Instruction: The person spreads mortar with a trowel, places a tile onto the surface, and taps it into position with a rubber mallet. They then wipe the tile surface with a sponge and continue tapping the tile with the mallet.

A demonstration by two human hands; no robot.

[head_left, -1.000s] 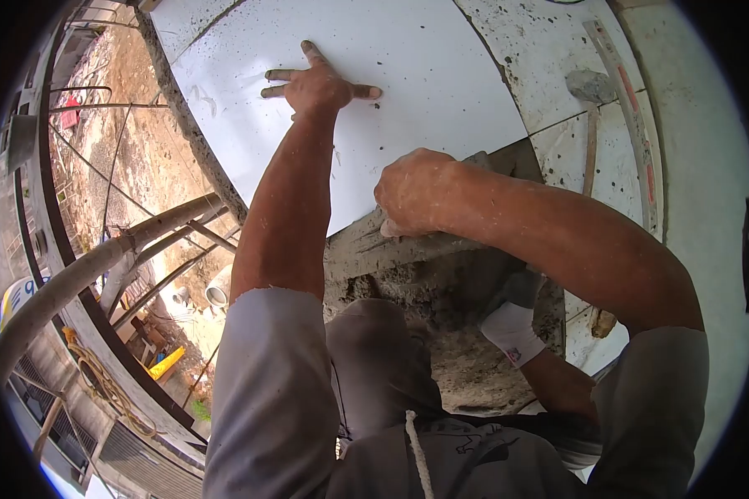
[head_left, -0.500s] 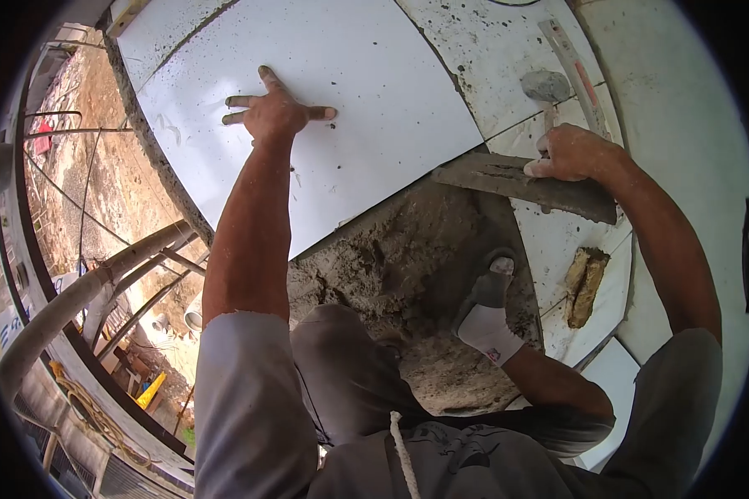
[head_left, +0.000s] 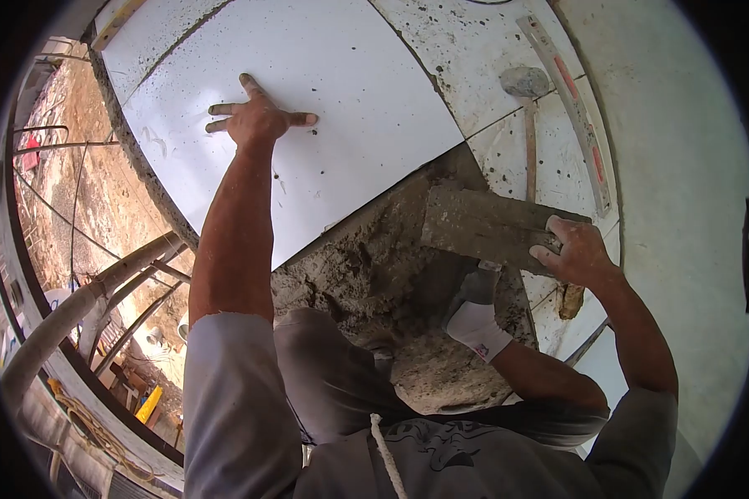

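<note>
My left hand [head_left: 256, 121] rests with fingers spread on a large white tile [head_left: 333, 100], whose surface carries dark specks. My right hand [head_left: 576, 249] grips a rectangular plastering trowel [head_left: 483, 224] coated in grey mortar. The trowel's broad face shows, and its far end reaches over the bed of wet mortar [head_left: 366, 258] beside the tile's edge. How the handle sits in the fingers is partly hidden. Just beyond the trowel lies a mallet [head_left: 524, 81] with a grey head and a wooden handle.
A spirit level [head_left: 567, 104] lies along the right-hand tiles. A yellowish-brown block [head_left: 570, 301] shows partly below the right hand. My socked foot [head_left: 478, 324] is on the mortar. On the left, past the floor's edge, metal pipes [head_left: 91, 299] stand above a lower dirt area.
My right hand has brought the trowel down and turned its broad face into view, uncovering the mallet's handle. My left hand stays on the tile while the whole view shifts slightly.
</note>
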